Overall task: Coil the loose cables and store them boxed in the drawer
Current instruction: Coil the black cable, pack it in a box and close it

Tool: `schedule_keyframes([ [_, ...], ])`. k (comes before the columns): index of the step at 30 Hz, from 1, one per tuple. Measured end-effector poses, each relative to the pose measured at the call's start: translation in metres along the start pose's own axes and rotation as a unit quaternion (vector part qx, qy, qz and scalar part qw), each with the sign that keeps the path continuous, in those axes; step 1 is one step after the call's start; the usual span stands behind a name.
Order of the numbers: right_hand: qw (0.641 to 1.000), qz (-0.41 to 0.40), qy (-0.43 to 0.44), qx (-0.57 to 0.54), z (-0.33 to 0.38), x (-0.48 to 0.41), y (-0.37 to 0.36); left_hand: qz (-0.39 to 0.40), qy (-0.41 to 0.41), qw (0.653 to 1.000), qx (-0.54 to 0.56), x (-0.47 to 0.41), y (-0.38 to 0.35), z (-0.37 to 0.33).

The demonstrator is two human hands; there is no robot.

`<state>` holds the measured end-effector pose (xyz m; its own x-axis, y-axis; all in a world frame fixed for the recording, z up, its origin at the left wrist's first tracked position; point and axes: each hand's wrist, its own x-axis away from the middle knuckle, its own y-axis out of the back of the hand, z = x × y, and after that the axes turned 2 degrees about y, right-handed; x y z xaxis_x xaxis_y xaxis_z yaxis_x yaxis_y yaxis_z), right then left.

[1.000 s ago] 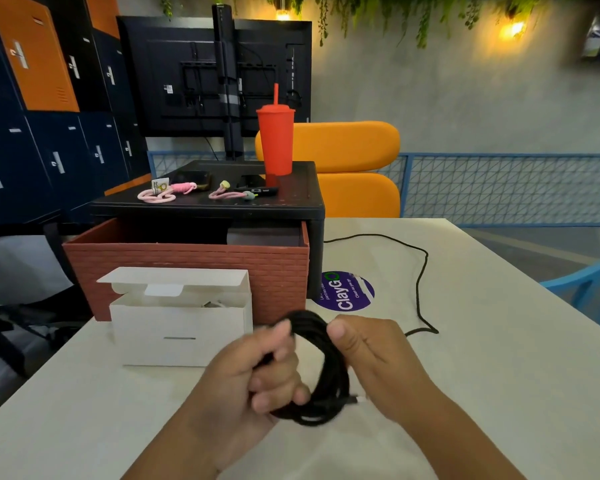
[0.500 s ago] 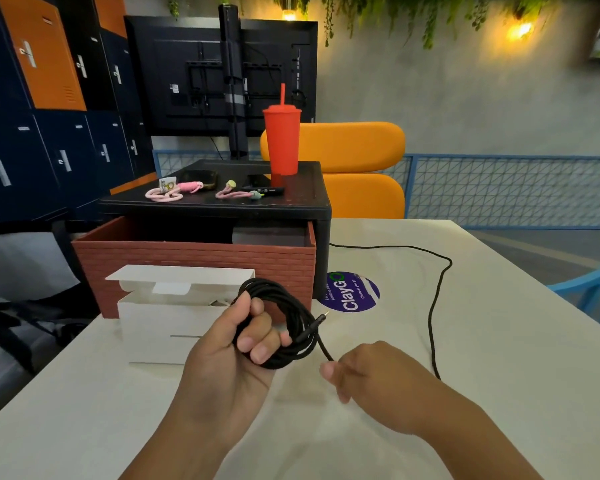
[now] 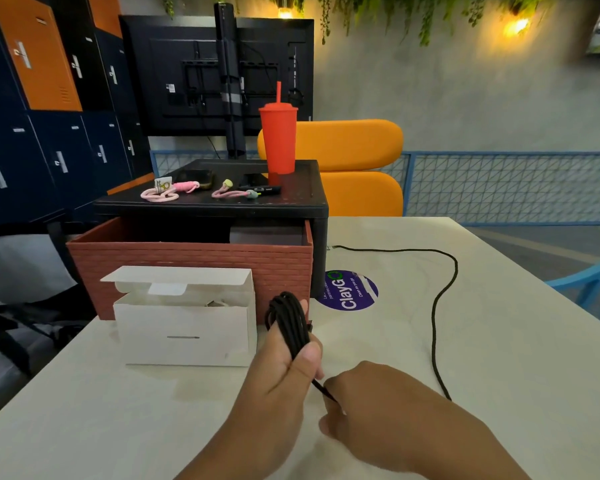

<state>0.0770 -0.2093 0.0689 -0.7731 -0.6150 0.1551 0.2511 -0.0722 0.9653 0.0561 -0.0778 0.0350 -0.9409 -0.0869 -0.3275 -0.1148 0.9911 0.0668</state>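
Mid-wind here. My left hand [image 3: 281,368] is clamped on the coil [image 3: 288,320], thumb pressed across the loops and the fingertips wrapped round the far side. My right hand [image 3: 395,410] sits just behind that thumb with its fingers curled over the cable [image 3: 437,306]. It looks like a pinch, though the tips are tucked under the hand. The loose length runs out from behind the right hand, bends away across the table [image 3: 499,341] and ends well beyond both hands, near the drawer [image 3: 187,268] corner. To do this bit well, I'd let the strand slide through the right fingers with light tension, lay each loop the same size beside the last one under the left thumb, and watch that the far plug doesn't whip or snag on the drawer corner. The open white box [image 3: 184,327] is just left of my left fingers, so it's a short drop once wound. Only readable text: the purple sticker [image 3: 350,291] past the coil says "ClayGO", small print looks like "Clean as you go". Box shows no writing I can make out.
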Motion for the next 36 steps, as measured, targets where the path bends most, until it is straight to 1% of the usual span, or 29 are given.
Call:
schedule_keyframes([
  [3, 0.995, -0.070, 0.029, 0.058, 0.000, -0.001, -0.002, -0.015, 0.017, 0.999, -0.042, -0.003, 0.003, -0.002],
  [7, 0.980, -0.127, 0.060, 0.140, 0.008, -0.004, 0.001, -0.044, 0.044, 0.996, -0.067, -0.009, 0.011, 0.001],
  [9, 0.958, -0.196, 0.102, 0.183, 0.008, -0.003, 0.003, -0.036, 0.054, 0.995, -0.079, -0.011, 0.010, 0.004],
  [10, 0.946, -0.233, 0.106, 0.197, 0.005, -0.001, 0.001, -0.028, 0.067, 0.994, -0.085, -0.011, 0.010, 0.004],
  [13, 0.917, -0.323, 0.133, 0.193, -0.002, 0.002, 0.001, -0.014, 0.081, 0.995, -0.057, -0.012, 0.012, 0.002],
  [17, 0.892, -0.362, 0.177, 0.203, -0.004, 0.004, 0.002, -0.004, 0.088, 0.996, -0.026, -0.011, 0.012, -0.002],
  [19, 0.884, -0.371, 0.194, 0.209, -0.003, 0.004, 0.000, 0.023, 0.097, 0.995, -0.020, -0.010, 0.010, -0.002],
  [22, 0.894, -0.362, 0.208, 0.165, -0.002, 0.002, 0.003, 0.081, 0.099, 0.992, -0.012, -0.008, 0.009, -0.005],
  [24, 0.894, -0.376, 0.208, 0.129, -0.005, 0.001, 0.005, 0.115, 0.095, 0.989, -0.007, -0.006, 0.012, -0.009],
  [27, 0.893, -0.400, 0.184, 0.095, -0.015, 0.002, 0.012, 0.219, 0.053, 0.974, -0.013, -0.003, 0.014, -0.015],
  [28, 0.892, -0.408, 0.173, 0.090, -0.020, 0.002, 0.014, 0.233, 0.060, 0.971, -0.009, -0.002, 0.013, -0.018],
  [30, 0.897, -0.413, 0.150, 0.054, -0.032, 0.002, 0.018, 0.229, 0.095, 0.969, 0.000, -0.003, 0.013, -0.017],
  [32, 0.891, -0.432, 0.141, -0.021, -0.048, 0.001, 0.020, 0.201, 0.118, 0.972, -0.002, -0.003, 0.013, -0.018],
  [34, 0.881, -0.448, 0.117, -0.097, -0.062, -0.001, 0.018, 0.181, 0.129, 0.975, 0.029, -0.002, 0.015, -0.021],
  [36, 0.873, -0.455, 0.094, -0.146, -0.071, -0.005, 0.014, 0.162, 0.120, 0.976, 0.081, -0.002, 0.017, -0.021],
])
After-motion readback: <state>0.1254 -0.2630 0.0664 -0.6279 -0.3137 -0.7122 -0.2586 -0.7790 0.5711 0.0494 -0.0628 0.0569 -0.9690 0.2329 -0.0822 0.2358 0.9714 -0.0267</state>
